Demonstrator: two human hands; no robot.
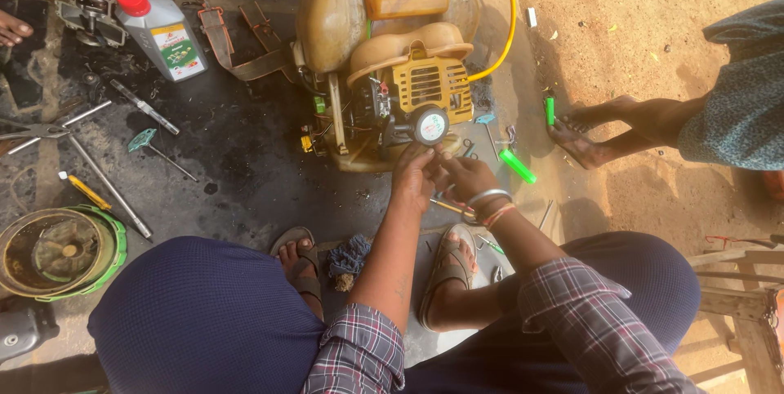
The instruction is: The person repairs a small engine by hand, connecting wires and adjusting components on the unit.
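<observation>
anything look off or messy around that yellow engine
Yes: the dark ground looks oil-stained, with metal rods and hand tools strewn loose beside the yellow small engine. Both hands, left and right, work below it.

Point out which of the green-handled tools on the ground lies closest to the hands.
The bright green handle just right of the right hand. The other green handle lies farther up, near a bystander's foot.

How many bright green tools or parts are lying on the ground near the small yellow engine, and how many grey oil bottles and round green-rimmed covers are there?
Bright green plastic-handled pieces: 2, one lying by the engine, one upright by the bare foot
Grey oil bottle with red cap: 1
Round green-rimmed cover: 1
Total: 4
Both hands, left hand and right hand, are at the small yellow engine.
</observation>
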